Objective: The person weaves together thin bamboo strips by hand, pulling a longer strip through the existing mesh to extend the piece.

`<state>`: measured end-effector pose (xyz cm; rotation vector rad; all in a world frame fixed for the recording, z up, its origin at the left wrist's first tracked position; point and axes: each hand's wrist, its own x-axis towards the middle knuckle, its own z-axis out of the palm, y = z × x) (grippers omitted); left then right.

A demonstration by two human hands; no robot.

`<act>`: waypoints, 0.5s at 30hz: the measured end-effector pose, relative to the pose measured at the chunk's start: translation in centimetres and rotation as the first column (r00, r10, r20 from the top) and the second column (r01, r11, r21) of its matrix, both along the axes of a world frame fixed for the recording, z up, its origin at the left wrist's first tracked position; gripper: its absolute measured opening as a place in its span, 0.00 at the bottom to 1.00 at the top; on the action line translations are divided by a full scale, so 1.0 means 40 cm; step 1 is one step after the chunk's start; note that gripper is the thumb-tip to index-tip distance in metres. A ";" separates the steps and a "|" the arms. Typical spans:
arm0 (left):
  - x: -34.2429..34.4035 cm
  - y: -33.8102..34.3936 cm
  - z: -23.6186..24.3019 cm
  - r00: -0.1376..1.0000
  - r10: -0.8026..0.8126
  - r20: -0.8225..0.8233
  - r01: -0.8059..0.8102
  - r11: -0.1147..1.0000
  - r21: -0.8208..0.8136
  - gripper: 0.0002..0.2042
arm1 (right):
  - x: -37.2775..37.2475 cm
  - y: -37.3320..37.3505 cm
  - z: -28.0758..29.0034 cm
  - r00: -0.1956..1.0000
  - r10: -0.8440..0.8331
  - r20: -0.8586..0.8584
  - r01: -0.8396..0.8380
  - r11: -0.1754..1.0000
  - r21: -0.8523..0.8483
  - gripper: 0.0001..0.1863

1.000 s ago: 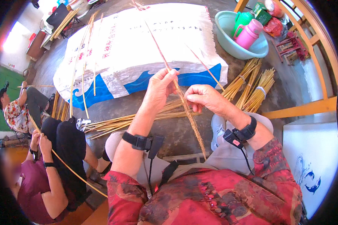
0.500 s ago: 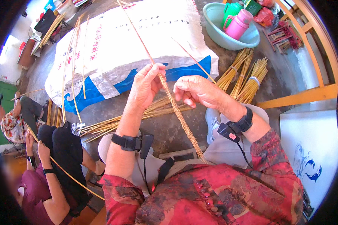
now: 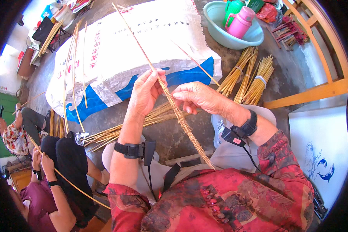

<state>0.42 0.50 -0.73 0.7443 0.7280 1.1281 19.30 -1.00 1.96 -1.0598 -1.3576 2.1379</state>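
My left hand (image 3: 146, 92) pinches a long straw stalk (image 3: 189, 127) whose thin bare end points away over the white sack. Its bushy, husk-covered lower part hangs down toward my lap. Just right of my grip, my right hand (image 3: 199, 98) has its fingers loosely curled and apart, the thumb and forefinger at the stalk's side, apparently touching it without gripping. Beyond my hands lies the big white sack (image 3: 123, 42) with a blue wave band and loose stalks across it. Long stalks (image 3: 104, 137) lie on the floor beneath my hands.
Tied bundles (image 3: 259, 81) lie right of the sack, below a basin (image 3: 216, 34) holding pink and green flasks. A wooden frame (image 3: 297, 98) and white panel (image 3: 317, 150) stand at right. At left, two people (image 3: 54, 201) (image 3: 15, 129) sit handling stalks.
The view has shifted, so the surroundings appear farther left. My left hand keeps its pinch on the stalk. My right hand drew slightly away half a second ago and is back at the stalk.
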 end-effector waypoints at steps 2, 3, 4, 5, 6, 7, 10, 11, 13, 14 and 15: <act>0.000 -0.002 0.001 1.000 -0.018 -0.002 0.018 1.000 0.020 0.11 | -0.003 0.000 -0.002 1.000 0.006 0.008 -0.006 1.000 0.017 0.14; 0.001 -0.002 0.001 1.000 -0.019 -0.003 0.019 1.000 0.020 0.11 | -0.006 0.000 -0.004 1.000 0.005 0.007 -0.005 1.000 0.018 0.14; 0.001 -0.003 0.000 1.000 -0.026 -0.011 0.026 0.999 0.022 0.11 | -0.011 0.001 -0.006 1.000 -0.010 -0.010 0.010 0.999 0.040 0.14; 0.001 -0.003 -0.001 0.999 -0.034 -0.019 0.034 0.999 0.024 0.10 | -0.013 0.002 -0.009 0.999 -0.024 -0.028 0.026 0.998 0.063 0.13; 0.002 -0.003 -0.004 0.999 -0.035 -0.019 0.036 0.999 0.026 0.10 | -0.012 0.004 -0.011 0.999 -0.026 -0.027 0.028 0.998 0.064 0.13; 0.001 -0.004 -0.005 0.997 -0.047 -0.057 0.049 0.998 0.037 0.10 | -0.012 0.007 -0.014 1.000 -0.019 0.000 0.019 0.997 0.073 0.11; 0.002 -0.009 -0.004 0.994 -0.055 -0.095 0.059 0.998 0.038 0.09 | -0.016 0.010 -0.007 0.998 0.004 0.070 -0.012 0.994 0.113 0.09; 0.001 -0.010 -0.004 0.992 -0.057 -0.111 0.062 0.997 0.040 0.09 | -0.018 0.010 -0.004 0.993 0.018 0.116 -0.035 0.989 0.141 0.08; 0.000 -0.012 -0.002 0.991 -0.056 -0.118 0.062 0.997 0.045 0.09 | -0.020 0.011 -0.010 0.993 0.018 0.116 -0.040 0.982 0.186 0.08; 0.000 -0.012 -0.004 0.991 -0.055 -0.119 0.061 0.997 0.046 0.09 | -0.021 0.011 -0.012 0.993 0.016 0.117 -0.043 0.972 0.229 0.08; 0.000 -0.013 -0.008 0.991 -0.050 -0.124 0.057 0.997 0.049 0.09 | -0.022 0.009 -0.011 0.993 0.018 0.117 -0.045 0.972 0.230 0.08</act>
